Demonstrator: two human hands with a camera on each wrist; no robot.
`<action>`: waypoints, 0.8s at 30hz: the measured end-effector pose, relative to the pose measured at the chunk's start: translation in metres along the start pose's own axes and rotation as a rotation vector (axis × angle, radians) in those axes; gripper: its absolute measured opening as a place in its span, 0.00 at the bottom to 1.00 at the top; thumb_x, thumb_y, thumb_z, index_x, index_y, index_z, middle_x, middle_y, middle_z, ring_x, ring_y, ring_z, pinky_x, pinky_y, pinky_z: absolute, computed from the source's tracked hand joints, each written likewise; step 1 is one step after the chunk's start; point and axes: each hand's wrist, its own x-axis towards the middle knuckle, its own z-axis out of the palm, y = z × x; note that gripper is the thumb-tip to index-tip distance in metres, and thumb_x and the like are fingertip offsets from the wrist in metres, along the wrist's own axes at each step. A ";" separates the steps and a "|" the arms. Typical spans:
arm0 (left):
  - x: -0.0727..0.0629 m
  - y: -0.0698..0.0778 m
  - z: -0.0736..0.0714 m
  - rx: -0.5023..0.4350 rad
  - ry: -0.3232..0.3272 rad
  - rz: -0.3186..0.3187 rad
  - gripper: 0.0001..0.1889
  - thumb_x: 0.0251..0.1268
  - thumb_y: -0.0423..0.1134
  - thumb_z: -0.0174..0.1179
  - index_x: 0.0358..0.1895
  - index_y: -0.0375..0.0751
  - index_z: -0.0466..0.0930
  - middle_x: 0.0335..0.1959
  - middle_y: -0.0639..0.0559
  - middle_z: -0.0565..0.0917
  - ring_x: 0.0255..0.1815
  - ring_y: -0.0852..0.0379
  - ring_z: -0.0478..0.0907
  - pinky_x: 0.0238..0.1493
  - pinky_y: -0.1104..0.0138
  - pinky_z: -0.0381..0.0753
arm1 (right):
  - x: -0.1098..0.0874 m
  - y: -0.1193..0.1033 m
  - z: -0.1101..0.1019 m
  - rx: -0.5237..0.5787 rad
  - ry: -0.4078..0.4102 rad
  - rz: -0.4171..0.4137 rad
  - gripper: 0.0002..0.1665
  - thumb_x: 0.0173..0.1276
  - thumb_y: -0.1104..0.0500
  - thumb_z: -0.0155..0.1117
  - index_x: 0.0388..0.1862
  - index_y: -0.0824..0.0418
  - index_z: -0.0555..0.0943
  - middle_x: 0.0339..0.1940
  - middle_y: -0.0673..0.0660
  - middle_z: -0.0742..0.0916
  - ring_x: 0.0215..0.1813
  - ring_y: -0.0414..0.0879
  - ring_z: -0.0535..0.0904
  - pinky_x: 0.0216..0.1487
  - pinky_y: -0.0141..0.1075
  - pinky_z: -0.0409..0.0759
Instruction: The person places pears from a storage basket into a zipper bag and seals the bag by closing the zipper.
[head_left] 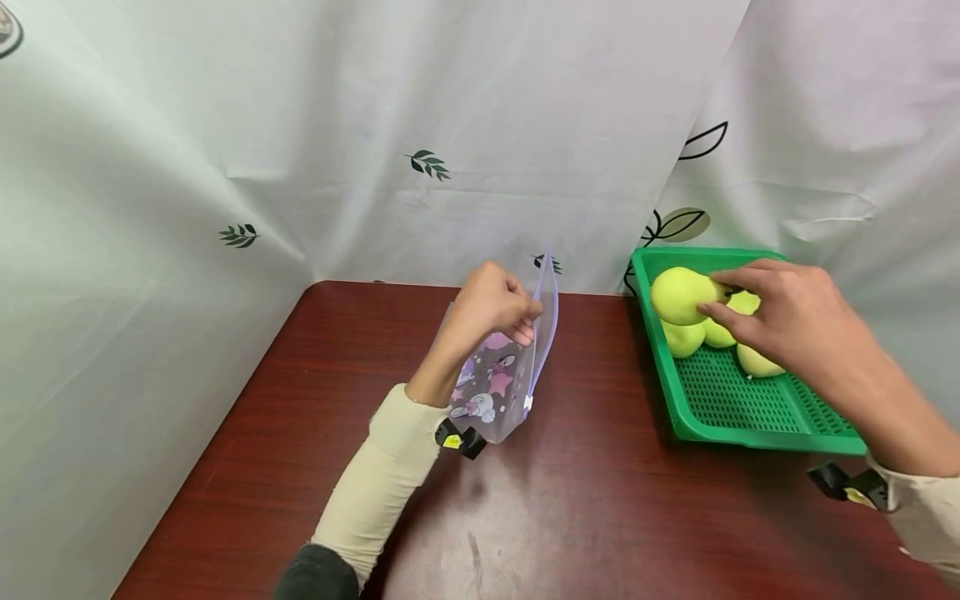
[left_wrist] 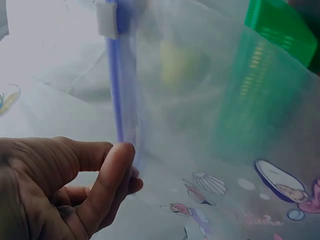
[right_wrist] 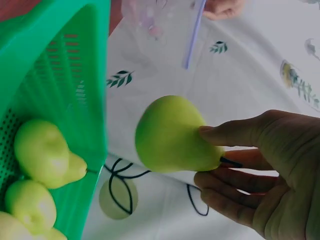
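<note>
A yellow-green pear [head_left: 681,296] is pinched near its stem between the thumb and fingers of my right hand [head_left: 795,312], raised over the left part of a green plastic basket [head_left: 678,408]. In the right wrist view the held pear [right_wrist: 172,135] hangs beside the basket wall, apart from it. My left hand [head_left: 495,304] pinches the purple zip edge of a clear zipper bag [head_left: 487,400] printed with pink stars and sea figures. The bag stands upright with its mouth parted, and its white slider [left_wrist: 107,20] shows in the left wrist view.
Several more pears [right_wrist: 45,150] lie in the basket, which stands at the table's right side. The dark red-brown table [head_left: 337,358] meets a white leaf-patterned cloth [head_left: 360,192] hanging behind and to the left.
</note>
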 end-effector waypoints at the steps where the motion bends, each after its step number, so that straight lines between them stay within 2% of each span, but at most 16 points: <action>1: -0.001 0.003 -0.001 0.021 0.007 -0.002 0.09 0.75 0.32 0.72 0.37 0.29 0.95 0.20 0.45 0.92 0.19 0.57 0.92 0.43 0.65 1.00 | 0.000 -0.002 0.001 0.018 0.035 -0.012 0.23 0.57 0.64 0.89 0.52 0.67 0.95 0.42 0.64 0.95 0.35 0.53 0.85 0.33 0.25 0.74; 2: -0.001 0.005 -0.001 0.044 0.013 -0.005 0.09 0.75 0.33 0.72 0.36 0.30 0.96 0.20 0.46 0.92 0.20 0.57 0.92 0.45 0.68 0.99 | 0.000 -0.005 0.001 0.038 0.067 -0.026 0.24 0.55 0.65 0.89 0.52 0.67 0.95 0.42 0.65 0.95 0.34 0.51 0.84 0.33 0.21 0.72; 5: -0.002 0.011 -0.002 0.057 0.011 -0.016 0.10 0.76 0.33 0.73 0.35 0.31 0.96 0.21 0.45 0.92 0.21 0.55 0.93 0.46 0.66 1.00 | 0.002 -0.013 0.004 0.101 0.154 -0.062 0.26 0.52 0.67 0.90 0.52 0.66 0.95 0.42 0.64 0.96 0.36 0.28 0.79 0.35 0.14 0.70; 7: -0.002 0.015 -0.002 0.046 0.006 -0.018 0.10 0.76 0.32 0.72 0.33 0.32 0.95 0.22 0.44 0.93 0.21 0.55 0.93 0.44 0.65 1.00 | 0.003 -0.018 0.006 0.144 0.201 -0.091 0.25 0.54 0.67 0.89 0.53 0.66 0.95 0.42 0.64 0.96 0.40 0.16 0.75 0.37 0.12 0.69; 9: -0.002 0.018 -0.001 0.026 0.000 -0.017 0.11 0.76 0.31 0.72 0.31 0.32 0.94 0.22 0.42 0.93 0.20 0.55 0.93 0.41 0.64 1.01 | 0.008 -0.023 0.008 0.180 0.247 -0.135 0.22 0.66 0.54 0.88 0.53 0.67 0.95 0.42 0.64 0.96 0.43 0.08 0.68 0.36 0.11 0.69; 11: -0.002 0.019 0.000 0.030 0.000 -0.015 0.12 0.75 0.30 0.71 0.29 0.33 0.93 0.22 0.42 0.92 0.20 0.55 0.92 0.40 0.67 1.00 | 0.013 -0.028 0.011 0.217 0.286 -0.171 0.31 0.75 0.39 0.80 0.53 0.67 0.95 0.41 0.64 0.96 0.41 0.09 0.70 0.35 0.10 0.69; 14: -0.002 0.020 0.001 0.020 -0.004 -0.003 0.12 0.75 0.29 0.70 0.29 0.32 0.93 0.21 0.42 0.92 0.19 0.56 0.91 0.38 0.67 1.00 | 0.020 -0.036 0.015 0.270 0.318 -0.205 0.48 0.76 0.21 0.63 0.52 0.65 0.95 0.41 0.64 0.96 0.38 0.12 0.73 0.33 0.10 0.71; 17: -0.002 0.020 0.001 0.003 -0.010 0.014 0.11 0.74 0.27 0.70 0.30 0.30 0.93 0.20 0.42 0.91 0.18 0.56 0.91 0.38 0.66 1.00 | 0.025 -0.045 0.018 0.311 0.320 -0.215 0.46 0.75 0.21 0.64 0.54 0.63 0.96 0.44 0.63 0.96 0.39 0.15 0.77 0.34 0.09 0.74; 19: -0.002 0.021 0.001 -0.015 -0.015 0.025 0.10 0.73 0.27 0.70 0.30 0.29 0.93 0.20 0.42 0.91 0.19 0.56 0.92 0.37 0.65 1.00 | 0.028 -0.050 0.020 0.324 0.324 -0.230 0.45 0.76 0.22 0.64 0.55 0.63 0.95 0.44 0.62 0.97 0.43 0.21 0.82 0.36 0.10 0.75; 22: -0.002 0.021 0.001 -0.043 -0.025 0.033 0.09 0.71 0.26 0.69 0.31 0.29 0.94 0.21 0.41 0.92 0.20 0.55 0.92 0.38 0.64 1.00 | 0.030 -0.057 0.024 0.312 0.324 -0.250 0.45 0.79 0.24 0.64 0.55 0.65 0.95 0.45 0.64 0.96 0.46 0.39 0.89 0.39 0.10 0.74; 24: -0.002 0.021 0.001 -0.063 -0.037 0.033 0.08 0.71 0.25 0.69 0.33 0.29 0.95 0.22 0.41 0.92 0.20 0.55 0.92 0.39 0.61 1.01 | 0.031 -0.060 0.027 0.303 0.320 -0.258 0.46 0.80 0.25 0.63 0.55 0.67 0.94 0.45 0.65 0.96 0.46 0.50 0.90 0.40 0.11 0.72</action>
